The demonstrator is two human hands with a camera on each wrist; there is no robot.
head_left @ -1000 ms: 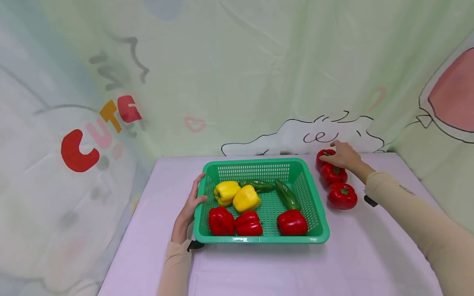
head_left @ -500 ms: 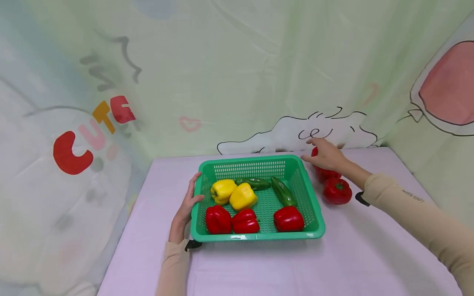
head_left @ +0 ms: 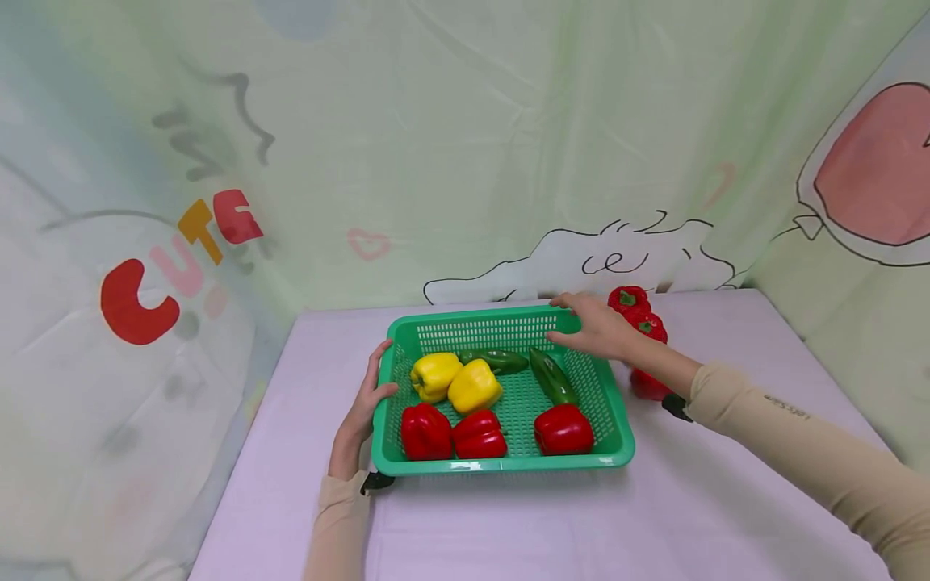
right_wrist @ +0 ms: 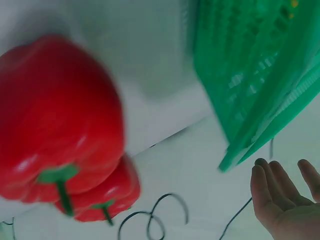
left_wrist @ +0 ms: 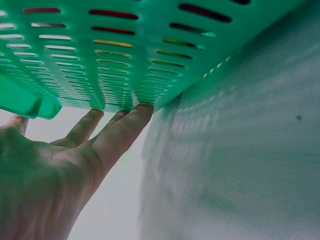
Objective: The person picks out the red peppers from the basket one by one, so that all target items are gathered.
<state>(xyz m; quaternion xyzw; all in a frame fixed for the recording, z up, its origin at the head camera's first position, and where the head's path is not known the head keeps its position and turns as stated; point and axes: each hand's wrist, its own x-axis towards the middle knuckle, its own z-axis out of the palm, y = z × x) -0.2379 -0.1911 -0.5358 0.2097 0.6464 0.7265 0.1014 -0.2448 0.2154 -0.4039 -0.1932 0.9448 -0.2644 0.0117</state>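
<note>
A green plastic basket holds two yellow bell peppers, three red bell peppers and two long green peppers. My left hand grips its left side, thumb over the rim; in the left wrist view, fingertips meet the slotted outer wall. Fingers apart and holding nothing, my right hand overlaps the basket's far right corner. Three more red bell peppers stand in a row right of the basket, partly hidden by the right arm; the right wrist view shows two red peppers with green stems.
A lilac cloth covers the table beneath the basket. Right behind its far edge hangs a pale green printed curtain, which also closes in both sides.
My right hand has moved left, from above the row of red peppers to the basket's far right corner, carrying nothing. The left hand keeps its hold. The head view has shifted slightly.
</note>
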